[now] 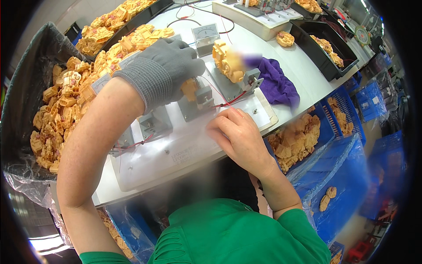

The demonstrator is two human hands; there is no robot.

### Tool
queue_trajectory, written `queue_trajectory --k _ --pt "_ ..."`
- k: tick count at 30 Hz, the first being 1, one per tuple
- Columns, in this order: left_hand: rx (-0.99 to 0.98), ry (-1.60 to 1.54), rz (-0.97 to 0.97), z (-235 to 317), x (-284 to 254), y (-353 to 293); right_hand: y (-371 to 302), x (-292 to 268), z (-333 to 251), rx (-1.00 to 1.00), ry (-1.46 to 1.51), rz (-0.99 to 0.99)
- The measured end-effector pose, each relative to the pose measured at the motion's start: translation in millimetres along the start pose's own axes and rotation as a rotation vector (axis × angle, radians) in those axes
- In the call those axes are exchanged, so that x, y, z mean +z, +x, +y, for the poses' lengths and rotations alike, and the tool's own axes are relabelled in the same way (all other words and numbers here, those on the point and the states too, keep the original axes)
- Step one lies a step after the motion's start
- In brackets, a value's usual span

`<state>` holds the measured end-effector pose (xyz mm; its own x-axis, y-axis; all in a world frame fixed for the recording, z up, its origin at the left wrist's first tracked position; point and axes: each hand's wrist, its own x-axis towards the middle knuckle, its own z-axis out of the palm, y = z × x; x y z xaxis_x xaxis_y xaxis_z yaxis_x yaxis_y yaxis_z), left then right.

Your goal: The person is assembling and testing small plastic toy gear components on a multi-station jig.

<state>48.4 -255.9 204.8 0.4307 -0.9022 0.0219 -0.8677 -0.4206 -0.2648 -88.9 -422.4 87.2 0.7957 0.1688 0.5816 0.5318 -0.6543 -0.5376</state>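
Note:
My left hand [169, 66], in a grey knit glove, is curled over a yellow plastic part [190, 89] at a grey metal test fixture [195, 104]. Its fingertips are largely hidden. My bare right hand [241, 138] hovers over the front of the white fixture board [176, 154], fingers bent inward and slightly blurred. Red wires [224, 104] run close to its fingers; whether it pinches one is unclear. On the neighbouring fixture to the right sits another yellow part [228, 61], with a blurred purple shape beside it. An analog meter [205, 35] stands behind.
Yellow parts fill a black lined bin [26, 88] on the left. A purple cloth [278, 82] lies right of the fixtures. Further right stands a black tray [323, 48] with more parts. Blue crates [338, 185] with plastic liners sit below the table edge.

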Motion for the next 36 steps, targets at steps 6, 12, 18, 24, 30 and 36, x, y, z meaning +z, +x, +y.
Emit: queue_trajectory --k 6,12,18,24,30,36 --pt "-0.005 -0.037 0.024 -0.8 1.5 0.5 0.1 0.5 2.0 0.011 0.002 0.007" --pt "-0.015 -0.027 0.007 -2.4 1.2 -0.7 1.5 -1.3 -0.6 0.032 -0.016 -0.060" --pt "0.075 -0.010 0.163 -3.1 4.0 -2.0 0.4 -0.9 -0.4 0.029 0.012 -0.038" --pt "0.011 -0.044 0.029 2.1 -1.5 -1.7 -0.6 -1.9 -0.6 0.035 0.013 -0.045" --pt "0.077 -0.030 0.134 -8.7 11.8 -4.7 0.0 1.8 2.7 -0.001 0.043 0.012" --pt "0.084 0.009 0.095 -6.6 8.6 -1.3 0.4 3.5 4.5 0.017 0.027 -0.007"
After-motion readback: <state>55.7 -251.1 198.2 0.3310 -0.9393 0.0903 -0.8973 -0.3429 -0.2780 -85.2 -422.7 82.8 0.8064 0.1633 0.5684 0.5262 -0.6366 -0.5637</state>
